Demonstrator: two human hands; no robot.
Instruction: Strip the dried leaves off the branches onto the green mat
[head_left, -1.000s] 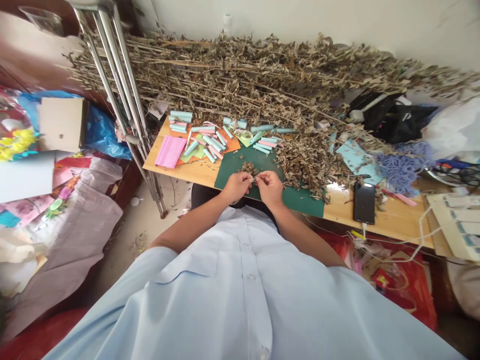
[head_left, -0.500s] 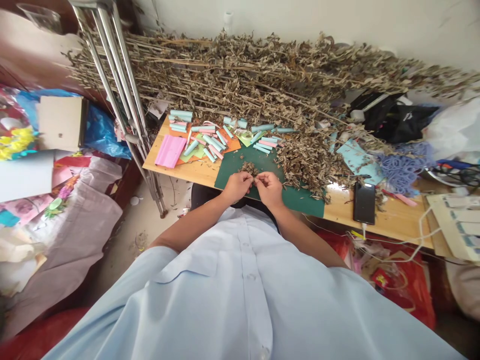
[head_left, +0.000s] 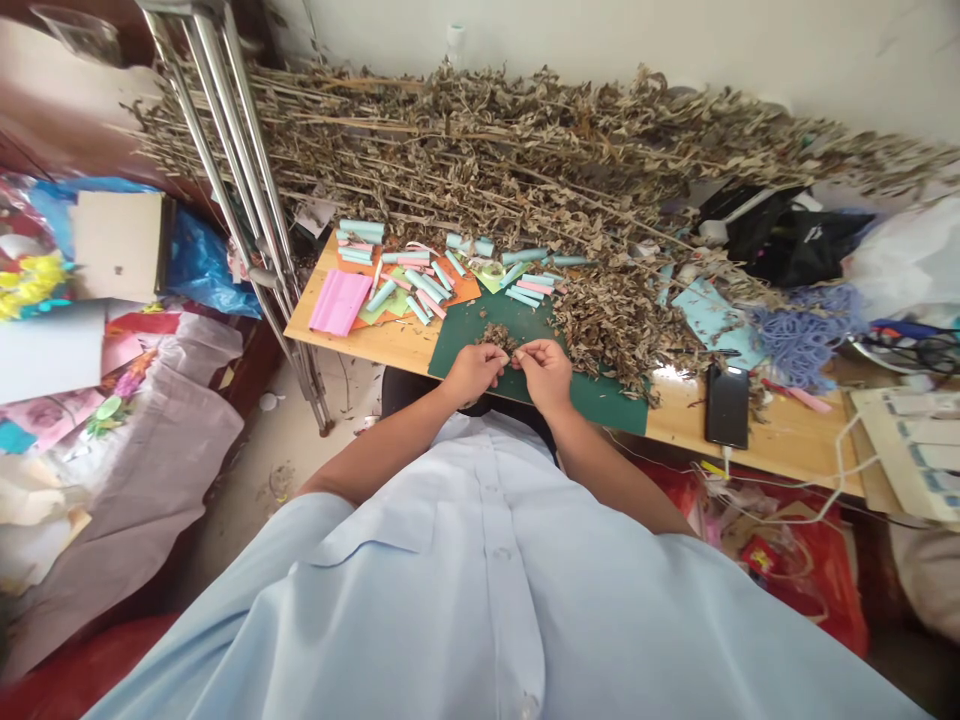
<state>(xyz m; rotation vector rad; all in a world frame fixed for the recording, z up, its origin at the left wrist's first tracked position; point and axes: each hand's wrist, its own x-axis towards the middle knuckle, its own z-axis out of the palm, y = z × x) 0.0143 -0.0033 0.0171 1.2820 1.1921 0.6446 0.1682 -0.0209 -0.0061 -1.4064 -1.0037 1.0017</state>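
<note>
My left hand (head_left: 475, 372) and my right hand (head_left: 543, 374) are both closed in a pinch, their fingertips close together over the near edge of a green mat (head_left: 480, 325). What they pinch is too small to make out. Just beyond my fingers lies a small heap of crumbled dried leaves (head_left: 496, 336). A bigger pile of dried leaves (head_left: 611, 325) covers the right part of the mat. Several pale blue and pink paper rolls (head_left: 427, 285) lie past the mat's left side, and more rolls (head_left: 531, 287) sit at its far edge.
Dried leafy stalks (head_left: 450, 150) stretch along the wall. Metal crutches (head_left: 247, 190) lean at the table's left end. A plugged-in phone (head_left: 727, 405) rests at the right, near blue yarn (head_left: 810, 330). A pink folded sheet (head_left: 340, 302) lies on the wooden table (head_left: 315, 325).
My right hand has shifted slightly to the right, so a small gap shows between the fingertips. The left hand has barely moved.
</note>
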